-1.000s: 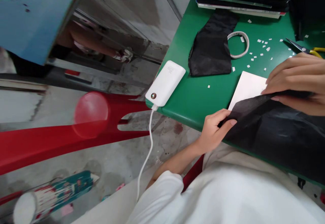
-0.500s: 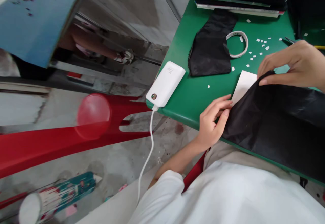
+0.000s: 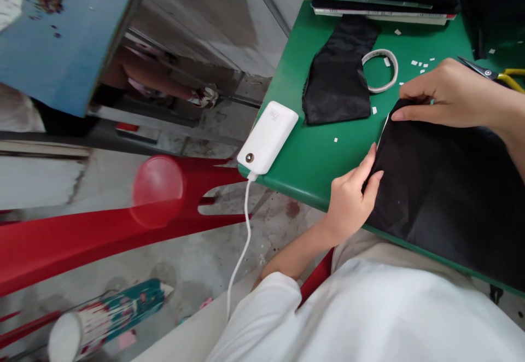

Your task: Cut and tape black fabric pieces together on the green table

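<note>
A large piece of black fabric (image 3: pixel 443 192) lies over the right part of the green table (image 3: pixel 311 170). Its left edge is pinched between the thumb and fingers of my left hand (image 3: pixel 353 198), close to the table's front edge. Farther up, my right hand (image 3: pixel 447 97) grips the fabric's upper left corner between thumb and fingers. Only a thin strip of a white sheet (image 3: pixel 384 130) shows along the fabric's edge between my hands; the rest is covered. Scissors with yellow handles (image 3: pixel 488 72) lie just beyond my right hand, partly hidden by it.
A smaller black fabric piece (image 3: pixel 338 83), a white tape ring (image 3: pixel 380 88) and small white scraps (image 3: pixel 374 110) lie on the table. A white power bank (image 3: pixel 268 138) with a cable sits at the left corner. Behind is a stack of books (image 3: pixel 381 15). A red stool (image 3: pixel 102 225) stands left.
My right hand has moved left and away from me, laying the fabric over the white sheet, which is now nearly hidden. My left hand has closed on the fabric's edge. More of the scissors shows.
</note>
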The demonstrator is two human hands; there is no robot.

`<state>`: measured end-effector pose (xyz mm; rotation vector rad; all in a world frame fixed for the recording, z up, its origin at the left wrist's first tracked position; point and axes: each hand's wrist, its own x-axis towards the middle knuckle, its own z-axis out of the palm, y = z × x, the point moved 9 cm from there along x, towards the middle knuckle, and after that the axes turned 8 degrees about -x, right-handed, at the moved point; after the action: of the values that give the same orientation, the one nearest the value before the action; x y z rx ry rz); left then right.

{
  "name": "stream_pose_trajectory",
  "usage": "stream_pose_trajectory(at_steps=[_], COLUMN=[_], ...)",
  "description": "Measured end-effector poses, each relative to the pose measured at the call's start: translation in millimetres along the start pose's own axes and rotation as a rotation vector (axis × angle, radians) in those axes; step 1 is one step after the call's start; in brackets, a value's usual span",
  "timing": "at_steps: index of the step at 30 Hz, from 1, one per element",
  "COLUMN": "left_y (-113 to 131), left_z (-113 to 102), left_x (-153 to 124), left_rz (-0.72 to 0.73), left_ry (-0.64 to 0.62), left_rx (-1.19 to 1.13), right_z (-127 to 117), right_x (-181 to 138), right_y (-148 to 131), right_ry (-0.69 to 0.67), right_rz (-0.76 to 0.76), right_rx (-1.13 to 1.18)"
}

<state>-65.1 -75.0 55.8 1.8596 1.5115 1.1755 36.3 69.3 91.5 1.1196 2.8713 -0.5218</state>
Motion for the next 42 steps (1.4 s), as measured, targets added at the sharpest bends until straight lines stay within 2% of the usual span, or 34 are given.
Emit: stream_pose_trajectory(at_steps=[4,9,12,17,23,28,36,39,42], left_y=[0,23,29,20,13,-4,-36,-38,-32], left_z=[8,4,12,18,10,9,23,24,23], left_x=[3,4,0,1,8,11,14,18,22], left_rz=[-0.009,0.236,0.282,0.172,0.115,-0.050,-0.356,-0.380,-0.330], left_ry=[-0.034,0.126,0.122,0.114,0.125,0.113,-0.053,-0.112,-0.149], left_rx=[-0.033,0.152,0.287,0.292,0.158,-0.026,-0.299,-0.277,-0.176], right_z=[-1,3,3,5,6,7,13,16,21], right_x=[0,-4,-6,-6,-6,-5,-3,0,4], right_y=[-2,1,-4,-1,0,5,0,3,6], right_ry=[0.009,0.001,0.042,0.075,0.084,0.102,0.088,0.099,0.091], right_rz=[0.008,0.038,0.001,0.045,0.055,0.082,0.002,-0.004,-0.030], right_rx=[-0.003,-0.020,-0.057,-0.015,-0.005,0.095,-0.163,-0.196,-0.184])
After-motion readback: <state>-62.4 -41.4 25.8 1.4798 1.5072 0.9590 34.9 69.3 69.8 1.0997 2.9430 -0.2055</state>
